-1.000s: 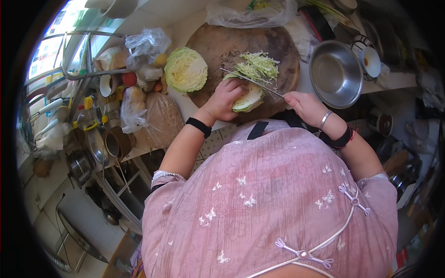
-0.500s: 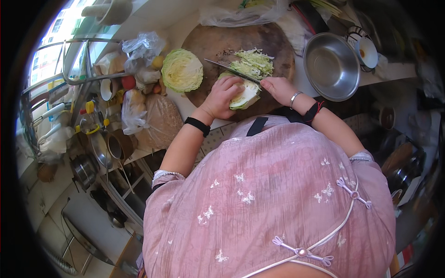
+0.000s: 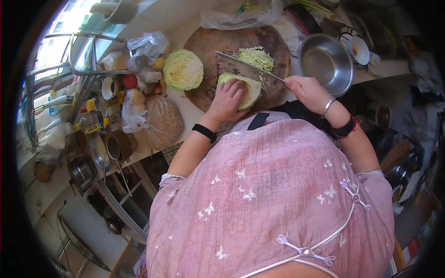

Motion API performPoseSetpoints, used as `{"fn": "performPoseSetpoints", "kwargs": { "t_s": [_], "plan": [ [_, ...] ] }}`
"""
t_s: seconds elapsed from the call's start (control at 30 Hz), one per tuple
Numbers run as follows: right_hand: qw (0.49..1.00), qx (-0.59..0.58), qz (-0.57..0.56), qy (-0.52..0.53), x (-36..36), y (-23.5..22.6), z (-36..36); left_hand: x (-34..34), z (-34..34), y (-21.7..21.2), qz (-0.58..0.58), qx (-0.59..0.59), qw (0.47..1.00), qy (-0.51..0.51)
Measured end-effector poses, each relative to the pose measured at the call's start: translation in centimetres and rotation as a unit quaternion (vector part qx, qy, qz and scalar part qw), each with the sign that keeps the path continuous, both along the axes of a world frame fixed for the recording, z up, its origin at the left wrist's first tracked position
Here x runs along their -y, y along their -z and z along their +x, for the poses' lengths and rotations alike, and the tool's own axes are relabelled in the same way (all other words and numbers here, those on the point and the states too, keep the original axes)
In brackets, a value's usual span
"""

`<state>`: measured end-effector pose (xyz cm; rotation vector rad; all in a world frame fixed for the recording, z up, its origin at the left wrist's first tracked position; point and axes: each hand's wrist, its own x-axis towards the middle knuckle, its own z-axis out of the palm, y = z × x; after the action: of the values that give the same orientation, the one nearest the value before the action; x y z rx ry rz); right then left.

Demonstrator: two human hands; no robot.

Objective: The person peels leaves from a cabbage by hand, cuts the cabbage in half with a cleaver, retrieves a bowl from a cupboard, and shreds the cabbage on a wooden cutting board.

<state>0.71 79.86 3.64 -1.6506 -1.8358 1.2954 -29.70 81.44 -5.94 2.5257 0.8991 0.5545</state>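
A piece of green cabbage lies near the front of the round wooden chopping board. My left hand presses on its left part, fingers curled over the top. In my right hand is the handle of a kitchen knife; its long blade points up and left across the board, just apart from the cabbage piece. Behind the blade sits a small heap of shredded cabbage. The cut half cabbage rests at the board's left edge, cut face up.
A steel basin stands right of the board, beside a bowl. A clear plastic bag lies along the far edge. Bagged food, a red round fruit or vegetable and a metal rack crowd the left.
My right hand has drawn the knife right and toward me, away from the cabbage piece. The shreds sit in a tighter heap. My left hand stays on the piece.
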Motion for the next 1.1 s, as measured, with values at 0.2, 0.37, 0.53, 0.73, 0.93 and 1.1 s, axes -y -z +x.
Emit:
{"fn": "performPoseSetpoints", "kwargs": {
  "t_s": [0.2,0.37,0.53,0.73,0.93,1.1],
  "plan": [
    [0.993,0.094,-0.01,-0.066,3.4,-2.1,-0.5,0.2,0.4,0.5,0.036,-0.04,0.998,0.009],
    [0.992,0.102,0.016,-0.068,3.8,-0.8,-0.5,-0.3,-0.2,1.2,0.039,-0.021,0.999,0.016],
    [0.992,0.109,0.015,-0.064,3.5,0.7,-0.5,-0.7,-0.3,1.0,0.043,-0.001,0.999,0.012],
    [0.993,0.088,0.008,-0.074,2.2,1.8,-0.8,-0.8,-0.1,0.8,0.043,-0.016,0.999,0.012],
    [0.996,0.065,-0.005,-0.064,0.9,4.0,-1.5,-1.1,0.1,0.8,0.033,-0.035,0.999,0.002],
    [0.996,0.047,-0.013,-0.074,1.4,3.5,0.1,-1.0,-0.1,0.8,0.023,-0.02,1.0,0.0]
  ]
}}
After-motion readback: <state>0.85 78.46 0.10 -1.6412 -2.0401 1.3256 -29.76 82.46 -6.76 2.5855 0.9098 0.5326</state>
